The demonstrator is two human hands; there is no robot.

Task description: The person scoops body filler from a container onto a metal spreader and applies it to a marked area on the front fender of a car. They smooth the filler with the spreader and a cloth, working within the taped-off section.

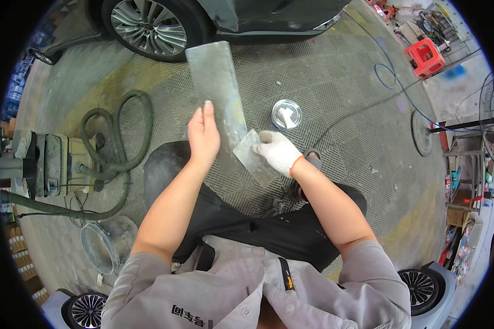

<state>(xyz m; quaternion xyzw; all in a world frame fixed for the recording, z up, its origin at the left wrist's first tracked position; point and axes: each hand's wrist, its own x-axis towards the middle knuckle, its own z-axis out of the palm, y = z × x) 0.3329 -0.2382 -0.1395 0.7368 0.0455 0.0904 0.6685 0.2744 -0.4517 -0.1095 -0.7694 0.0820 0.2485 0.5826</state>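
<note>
My bare left hand grips a long, flat grey board by its left edge, the thumb lying along its face. Smears and scuffs mark the board, which is tilted upward away from me. In my right hand, gloved in white with an orange cuff, is a flat, square-cornered putty scraper. Its blade meets or overlaps the lower right part of the board; exact contact cannot be made out. Just beyond the gloved hand, an open round tin stands on the floor with something whitish in it.
A dark car stands ahead. To the left are a dust extractor, its coiled green hose and a tipped bucket. A red stool, blue air hose and stand base are on the right.
</note>
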